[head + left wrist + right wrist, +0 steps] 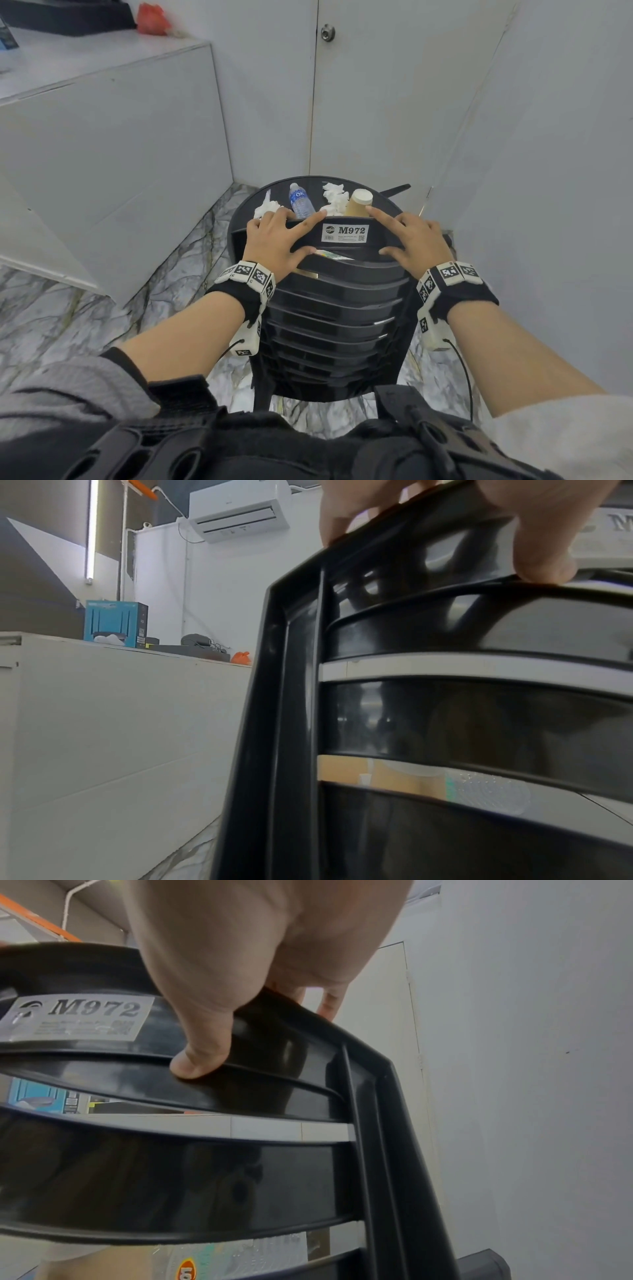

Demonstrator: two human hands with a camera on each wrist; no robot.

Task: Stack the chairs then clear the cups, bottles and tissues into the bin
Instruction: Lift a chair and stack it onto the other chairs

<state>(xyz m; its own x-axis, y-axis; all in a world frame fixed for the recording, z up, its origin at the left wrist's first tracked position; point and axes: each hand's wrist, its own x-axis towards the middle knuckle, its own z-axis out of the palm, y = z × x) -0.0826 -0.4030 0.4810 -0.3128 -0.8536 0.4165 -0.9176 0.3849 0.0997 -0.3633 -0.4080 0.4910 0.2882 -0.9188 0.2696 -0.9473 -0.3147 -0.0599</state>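
- Hands grip the chair [342, 270] by its top back rail: left hand [279, 240] and right hand [416, 240], fingers over the edge, thumbs beneath.
- Round black table [239, 212] just beyond holds a water bottle [301, 201], a paper cup [359, 202] and crumpled tissues [334, 197].
- White cabinet [102, 137] stands left.

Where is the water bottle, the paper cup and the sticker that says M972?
water bottle [301, 202], head view, on its label.
paper cup [359, 204], head view, on its side.
M972 sticker [345, 232], head view, on its middle.

even indoor light | glare on chair slats [240, 1172] | wrist views blurred, edges warped
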